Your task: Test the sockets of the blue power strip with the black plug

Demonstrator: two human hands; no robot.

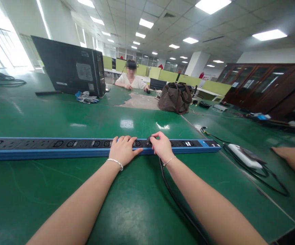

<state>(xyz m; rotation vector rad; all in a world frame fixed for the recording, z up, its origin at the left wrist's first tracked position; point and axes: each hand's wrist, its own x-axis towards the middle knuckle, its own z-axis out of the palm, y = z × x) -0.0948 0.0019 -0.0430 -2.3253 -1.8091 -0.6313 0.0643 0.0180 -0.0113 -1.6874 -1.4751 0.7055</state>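
A long blue power strip (48, 153) with a black face full of sockets lies across the green table. My left hand (123, 148) rests on top of it near the middle, fingers stretched over the far edge and thumb apart. Just to the right, my right hand (162, 146) pinches a black power plug (150, 139) at the strip's face. Whether its prongs sit inside a socket is hidden. From under my right hand the black cable (166, 182) hangs and runs along my right forearm toward the bottom of the view.
A black computer tower (71, 68) stands at the back left, with work gloves (86, 97) beside it. A brown bag (175, 97) sits at the back. One person (131, 80) sits opposite. A white power strip (243, 156) with cables lies right, near another person's hand (287, 153).
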